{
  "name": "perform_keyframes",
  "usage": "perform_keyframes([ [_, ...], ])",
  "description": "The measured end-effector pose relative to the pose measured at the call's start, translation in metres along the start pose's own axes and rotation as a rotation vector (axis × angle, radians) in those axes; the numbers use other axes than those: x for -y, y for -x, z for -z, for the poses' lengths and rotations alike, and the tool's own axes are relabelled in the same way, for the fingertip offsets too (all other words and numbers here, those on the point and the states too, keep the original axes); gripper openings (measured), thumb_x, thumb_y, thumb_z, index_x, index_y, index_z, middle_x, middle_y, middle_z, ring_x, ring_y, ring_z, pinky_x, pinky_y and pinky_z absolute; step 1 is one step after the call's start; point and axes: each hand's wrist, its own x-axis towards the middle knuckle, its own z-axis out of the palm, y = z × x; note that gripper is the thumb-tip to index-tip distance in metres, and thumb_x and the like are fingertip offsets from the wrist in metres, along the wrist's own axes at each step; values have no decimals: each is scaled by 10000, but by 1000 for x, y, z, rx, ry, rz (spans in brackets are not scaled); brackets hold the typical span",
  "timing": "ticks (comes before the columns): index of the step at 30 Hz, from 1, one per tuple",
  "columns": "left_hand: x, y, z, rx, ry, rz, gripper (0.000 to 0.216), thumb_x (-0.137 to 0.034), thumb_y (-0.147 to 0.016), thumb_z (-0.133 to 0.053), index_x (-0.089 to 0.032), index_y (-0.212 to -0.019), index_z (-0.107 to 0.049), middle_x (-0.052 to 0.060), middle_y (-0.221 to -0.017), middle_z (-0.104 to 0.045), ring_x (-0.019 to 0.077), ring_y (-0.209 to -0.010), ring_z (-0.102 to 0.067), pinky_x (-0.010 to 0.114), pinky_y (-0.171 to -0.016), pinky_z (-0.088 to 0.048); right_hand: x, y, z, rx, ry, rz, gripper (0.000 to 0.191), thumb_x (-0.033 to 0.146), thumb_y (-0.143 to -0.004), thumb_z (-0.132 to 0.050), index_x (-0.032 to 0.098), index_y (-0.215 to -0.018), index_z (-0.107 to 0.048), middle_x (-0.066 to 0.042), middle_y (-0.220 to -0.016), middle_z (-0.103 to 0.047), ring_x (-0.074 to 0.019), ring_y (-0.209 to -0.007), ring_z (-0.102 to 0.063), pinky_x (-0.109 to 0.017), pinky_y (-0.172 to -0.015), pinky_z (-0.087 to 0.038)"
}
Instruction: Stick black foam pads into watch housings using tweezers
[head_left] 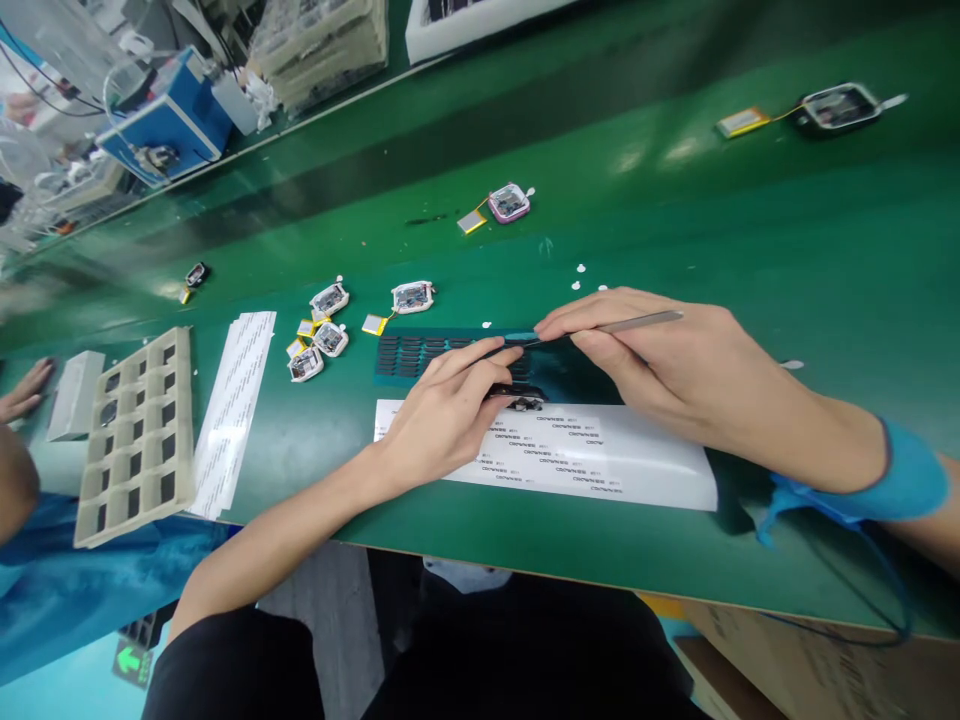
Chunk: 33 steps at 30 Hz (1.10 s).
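Note:
My right hand (pixel 660 365) pinches metal tweezers (pixel 637 321), whose tips reach left toward a teal sheet of small dark pads (pixel 420 355). My left hand (pixel 450 410) rests on a white label sheet (pixel 600 465) with its fingers closed on a small dark device (pixel 517 398). The two hands nearly touch above the device. A blue wrist strap (pixel 911 470) circles my right wrist.
Several small white-cased devices with yellow batteries (pixel 322 335) lie left of the pad sheet, one pink one (pixel 508 203) farther back and a dark one (pixel 836 107) at far right. A beige compartment tray (pixel 135 435) and paper strips (pixel 232 405) sit at left, beside another person's hand (pixel 26 390).

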Motion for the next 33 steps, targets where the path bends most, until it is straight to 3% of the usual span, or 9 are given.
perform_keyframes([
  [9,2,0,1,27,-25,-3,130,-188,-1093,-483,-185,-1163,-593,167,-1469,-686,285,-1468,-586,520,-1184,-518,-4,5,0,-31,20,-16,311,226,-1134,-543,273,-865,-692,28,-1106,-800,-240,-949,-800,-392,-720,-699],
  [17,2,-1,1,-4,7,-18,116,-170,-1091,-513,-177,-1165,-602,148,-1441,-708,280,-1437,-604,484,-1168,-523,-3,4,6,8,28,-18,216,249,-1123,-585,355,-1115,-773,89,-1174,-784,-281,-929,-799,-464,-686,-630],
  [21,2,-2,1,12,-3,-12,124,-180,-1096,-507,-168,-1171,-605,155,-1454,-699,282,-1442,-597,475,-1169,-519,-9,4,11,54,39,24,224,251,-1124,-600,347,-1209,-785,72,-1238,-769,-280,-972,-797,-436,-757,-655],
  [29,5,-1,-1,-17,-4,-41,111,-178,-1100,-529,-169,-1174,-611,106,-1431,-723,267,-1428,-605,442,-1164,-523,-7,3,18,109,40,3,252,259,-1152,-565,333,-1253,-783,78,-1256,-763,-265,-999,-796,-411,-872,-673],
  [33,5,0,-1,-16,-16,-38,119,-183,-1101,-524,-174,-1179,-614,106,-1437,-719,264,-1433,-605,437,-1166,-520,-7,1,18,118,80,19,265,247,-1169,-522,279,-1141,-783,66,-1242,-770,-248,-982,-798,-400,-853,-671],
])
